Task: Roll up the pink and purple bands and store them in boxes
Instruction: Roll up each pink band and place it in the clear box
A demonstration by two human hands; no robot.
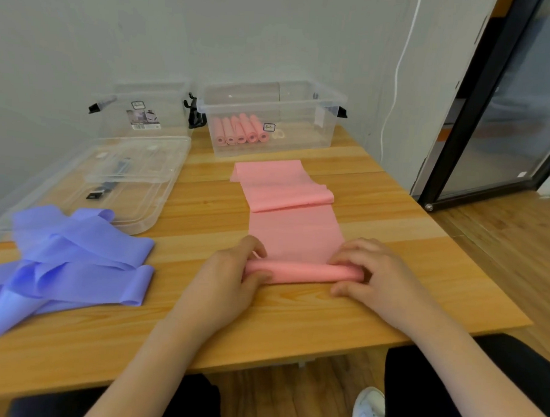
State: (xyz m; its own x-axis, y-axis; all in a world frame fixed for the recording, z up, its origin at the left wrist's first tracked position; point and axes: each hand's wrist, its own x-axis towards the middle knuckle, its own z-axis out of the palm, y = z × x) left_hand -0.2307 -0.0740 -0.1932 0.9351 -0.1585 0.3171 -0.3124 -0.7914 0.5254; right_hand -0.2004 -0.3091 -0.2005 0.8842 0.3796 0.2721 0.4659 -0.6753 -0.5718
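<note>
Both forearms reach in over the wooden worktop [294, 313] edge. Left hand [229, 282] and right hand [374, 275] each curl fingers round an end of the pink band [294, 234], whose near part is a tight smooth tube; the rest lies flat, then folded, toward the clear plastic box [303, 115] holding five pink rolls [241, 131]. Purple bands [66, 262] lie crumpled, thin and matte, at left. Second clear box [145, 108] behind flat clear lids [136, 177].
</note>
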